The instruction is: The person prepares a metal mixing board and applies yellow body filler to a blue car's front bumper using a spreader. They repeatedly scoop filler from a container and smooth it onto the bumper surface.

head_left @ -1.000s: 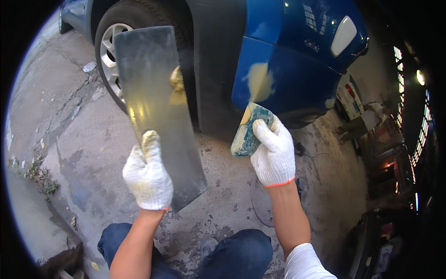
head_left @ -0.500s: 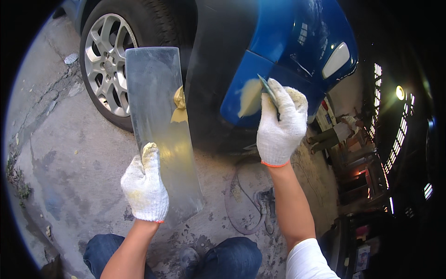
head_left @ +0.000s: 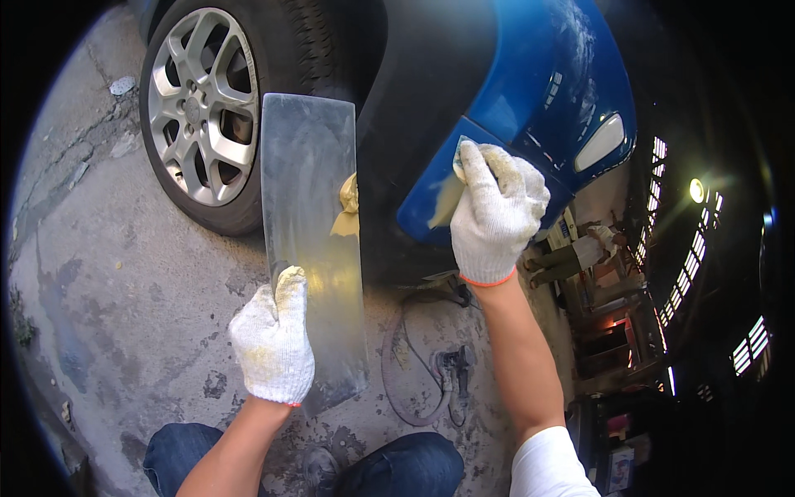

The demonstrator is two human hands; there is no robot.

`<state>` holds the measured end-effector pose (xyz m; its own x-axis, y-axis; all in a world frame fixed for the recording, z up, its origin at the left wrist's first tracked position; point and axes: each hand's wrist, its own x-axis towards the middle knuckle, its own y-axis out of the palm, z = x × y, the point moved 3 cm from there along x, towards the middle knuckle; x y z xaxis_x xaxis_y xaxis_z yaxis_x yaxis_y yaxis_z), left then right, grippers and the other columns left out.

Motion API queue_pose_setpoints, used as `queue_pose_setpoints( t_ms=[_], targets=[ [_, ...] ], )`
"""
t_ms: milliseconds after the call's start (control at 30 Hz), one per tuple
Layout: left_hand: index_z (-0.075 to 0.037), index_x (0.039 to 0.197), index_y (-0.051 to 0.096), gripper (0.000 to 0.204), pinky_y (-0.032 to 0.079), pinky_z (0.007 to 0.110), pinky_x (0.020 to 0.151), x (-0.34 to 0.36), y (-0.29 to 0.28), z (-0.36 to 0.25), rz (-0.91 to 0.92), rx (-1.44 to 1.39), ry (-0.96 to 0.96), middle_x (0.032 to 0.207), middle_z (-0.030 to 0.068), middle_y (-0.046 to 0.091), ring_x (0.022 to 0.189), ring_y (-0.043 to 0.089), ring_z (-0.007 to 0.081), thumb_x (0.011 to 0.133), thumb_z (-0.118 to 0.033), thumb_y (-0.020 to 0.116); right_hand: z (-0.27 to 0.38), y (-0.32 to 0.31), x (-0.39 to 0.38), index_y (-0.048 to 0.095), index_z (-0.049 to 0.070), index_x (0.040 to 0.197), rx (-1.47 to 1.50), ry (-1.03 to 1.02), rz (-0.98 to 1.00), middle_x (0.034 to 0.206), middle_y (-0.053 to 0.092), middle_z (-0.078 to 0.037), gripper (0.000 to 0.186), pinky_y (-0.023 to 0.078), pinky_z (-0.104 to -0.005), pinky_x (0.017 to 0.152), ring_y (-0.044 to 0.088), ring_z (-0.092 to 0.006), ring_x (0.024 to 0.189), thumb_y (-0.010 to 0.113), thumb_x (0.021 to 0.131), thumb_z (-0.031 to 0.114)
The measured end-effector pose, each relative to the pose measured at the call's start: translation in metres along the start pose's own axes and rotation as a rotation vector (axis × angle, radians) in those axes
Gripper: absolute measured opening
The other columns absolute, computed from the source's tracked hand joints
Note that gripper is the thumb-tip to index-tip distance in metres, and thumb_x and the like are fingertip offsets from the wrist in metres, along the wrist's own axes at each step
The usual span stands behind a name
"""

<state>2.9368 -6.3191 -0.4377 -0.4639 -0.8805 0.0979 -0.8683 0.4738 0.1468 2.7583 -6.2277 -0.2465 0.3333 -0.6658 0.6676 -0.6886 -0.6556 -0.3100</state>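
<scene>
- The left hand point(head_left: 272, 344), in a white knit glove, was closed on the left edge of the board point(head_left: 310, 174), its thumb on the upper face and its fingers mostly hidden.
- The board, grey and long, stood with its far end before the wheel point(head_left: 203, 112).
- A yellowish lump point(head_left: 349, 195) of paste clung to the board's right edge, well beyond the thumb; a thin smear lay just below it.
- The right hand point(head_left: 498, 211), gloved likewise, pinched the spreader point(head_left: 460, 147), of which only a small part showed past the thumb.
- The spreader was at the blue panel point(head_left: 421, 207), by the pale yellow patch point(head_left: 447, 200); whether it touched, I cannot tell.
- The patch was partly covered by the right hand.
- Dark trim point(head_left: 426, 91) ran between wheel and panel.
- On the floor point(head_left: 166, 286), between the forearms, lay a dark tool point(head_left: 454, 369) beside a looped hose point(head_left: 387, 356).
</scene>
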Motion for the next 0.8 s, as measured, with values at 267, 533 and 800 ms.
queue_pose_setpoints(
  t_ms=[267, 533, 800],
  targets=[
    [0.005, 0.091, 0.073, 0.029, 0.047, 0.043, 0.058, 0.002, -0.003, -0.006, 0.048, -0.023, 0.029, 0.066, 0.0194, 0.063, 0.057, 0.062, 0.0315, 0.106, -0.019, 0.068, 0.007, -0.001, -0.001, 0.082, 0.010, 0.105, 0.043, -0.053, 0.011, 0.100, 0.076, -0.003, 0.036, 0.049, -0.0384, 0.082, 0.068, -0.0239, 0.090, 0.081, 0.070, 0.000],
    [0.005, 0.088, 0.072, 0.028, 0.046, 0.044, 0.055, 0.000, -0.004, -0.002, 0.053, -0.007, 0.085, 0.066, 0.0202, 0.063, 0.055, 0.061, 0.0342, 0.105, -0.017, 0.069, 0.000, 0.004, 0.003, 0.082, 0.008, 0.103, 0.000, 0.049, 0.054, 0.099, 0.076, -0.005, 0.031, 0.049, -0.0387, 0.083, 0.068, -0.0251, 0.092, 0.080, 0.074, -0.001],
    [0.005, 0.092, 0.074, 0.022, 0.045, 0.045, 0.053, 0.000, -0.002, 0.005, 0.031, 0.018, 0.173, 0.066, 0.0205, 0.062, 0.056, 0.062, 0.0364, 0.103, -0.013, 0.070, 0.004, -0.002, 0.005, 0.083, 0.009, 0.104, 0.040, 0.003, 0.014, 0.100, 0.077, -0.005, 0.028, 0.049, -0.0384, 0.082, 0.069, -0.0246, 0.092, 0.082, 0.076, 0.003]
  ],
)
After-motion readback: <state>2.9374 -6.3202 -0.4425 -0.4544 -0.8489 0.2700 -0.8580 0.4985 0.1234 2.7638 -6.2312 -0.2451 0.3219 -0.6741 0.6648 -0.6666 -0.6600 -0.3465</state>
